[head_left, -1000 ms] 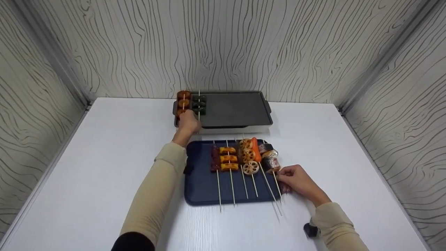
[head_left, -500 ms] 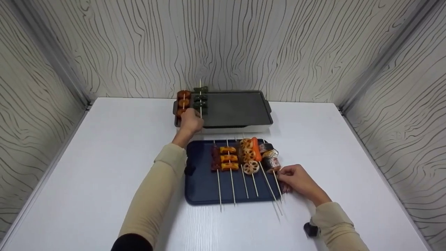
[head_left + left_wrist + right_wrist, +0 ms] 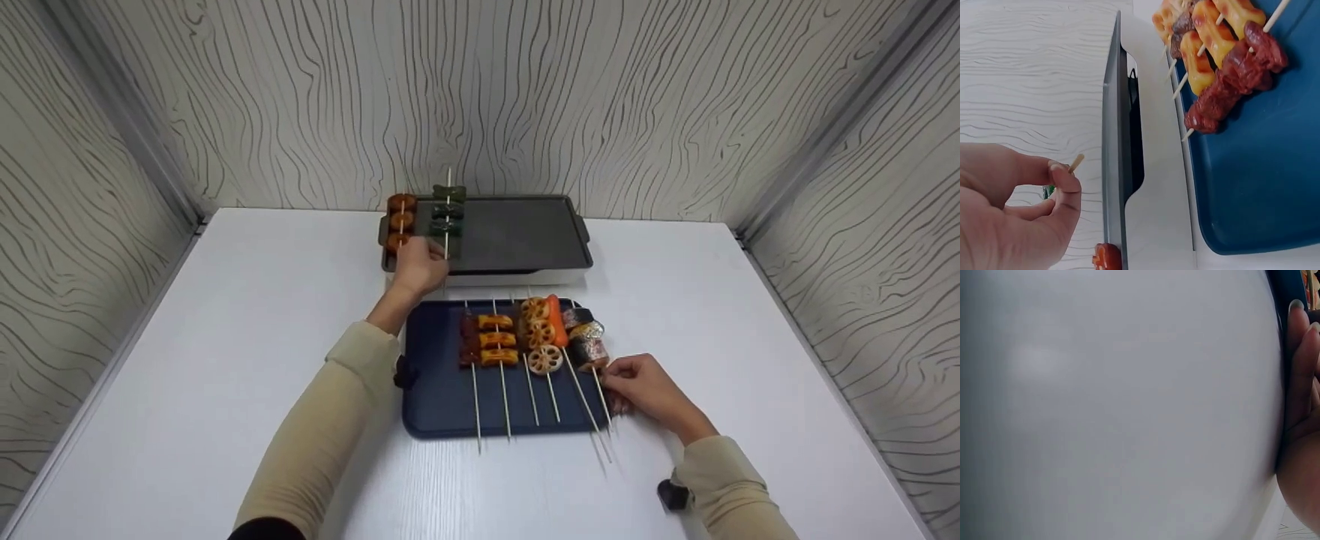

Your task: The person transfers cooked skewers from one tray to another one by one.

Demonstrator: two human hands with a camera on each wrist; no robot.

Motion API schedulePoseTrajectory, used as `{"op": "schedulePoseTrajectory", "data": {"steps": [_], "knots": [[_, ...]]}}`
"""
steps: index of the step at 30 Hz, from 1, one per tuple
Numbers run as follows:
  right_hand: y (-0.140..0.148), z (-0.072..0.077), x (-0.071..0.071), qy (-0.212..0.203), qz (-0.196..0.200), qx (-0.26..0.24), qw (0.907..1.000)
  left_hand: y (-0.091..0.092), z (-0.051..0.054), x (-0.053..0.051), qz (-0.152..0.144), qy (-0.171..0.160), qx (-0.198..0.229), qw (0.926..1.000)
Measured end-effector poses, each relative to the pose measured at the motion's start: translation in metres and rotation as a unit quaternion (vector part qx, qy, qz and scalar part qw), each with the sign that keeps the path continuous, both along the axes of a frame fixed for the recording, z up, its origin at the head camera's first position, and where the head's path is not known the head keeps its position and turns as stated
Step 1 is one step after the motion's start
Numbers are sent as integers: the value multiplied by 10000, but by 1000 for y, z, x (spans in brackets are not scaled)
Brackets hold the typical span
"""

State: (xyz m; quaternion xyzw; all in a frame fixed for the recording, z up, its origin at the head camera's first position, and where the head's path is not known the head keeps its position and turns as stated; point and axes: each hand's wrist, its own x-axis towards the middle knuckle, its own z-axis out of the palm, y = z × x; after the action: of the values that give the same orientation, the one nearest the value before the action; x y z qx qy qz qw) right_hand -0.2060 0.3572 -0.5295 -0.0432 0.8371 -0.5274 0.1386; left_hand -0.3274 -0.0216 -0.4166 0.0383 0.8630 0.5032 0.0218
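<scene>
My left hand (image 3: 421,266) pinches the bare stick of a green pepper skewer (image 3: 448,211) between thumb and fingertips. The skewer is raised over the left part of the dark griddle (image 3: 517,232); in the left wrist view the stick's end (image 3: 1076,163) pokes out past the fingers. An orange-brown skewer of round slices (image 3: 401,221) lies beside it at the griddle's left edge. My right hand (image 3: 649,390) is at the right rim of the blue tray (image 3: 435,412), its fingertips pinching the stick of the rightmost skewer (image 3: 587,349), which has dark, silvery pieces.
On the tray lie a dark red meat skewer (image 3: 469,341), a yellow skewer (image 3: 497,340), a lotus root skewer (image 3: 540,337) and an orange sausage-like skewer (image 3: 556,321). Several sticks overhang the tray's front. A patterned wall (image 3: 480,97) stands behind the griddle.
My left hand has lifted the green pepper skewer from the griddle and shifted it slightly right, away from the orange-brown one. The right hand stays in place.
</scene>
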Motion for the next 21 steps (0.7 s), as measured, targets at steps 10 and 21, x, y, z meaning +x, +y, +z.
{"op": "schedulePoseTrajectory", "data": {"steps": [10, 21], "knots": [[0, 0, 1, -12, -29, -20, 10000, -1, 3, 27, -274, -19, 551, 9981], [0, 1, 1, -10, -35, -13, 10000, -5, 2, 56, -418, -110, 1215, 9917]]}}
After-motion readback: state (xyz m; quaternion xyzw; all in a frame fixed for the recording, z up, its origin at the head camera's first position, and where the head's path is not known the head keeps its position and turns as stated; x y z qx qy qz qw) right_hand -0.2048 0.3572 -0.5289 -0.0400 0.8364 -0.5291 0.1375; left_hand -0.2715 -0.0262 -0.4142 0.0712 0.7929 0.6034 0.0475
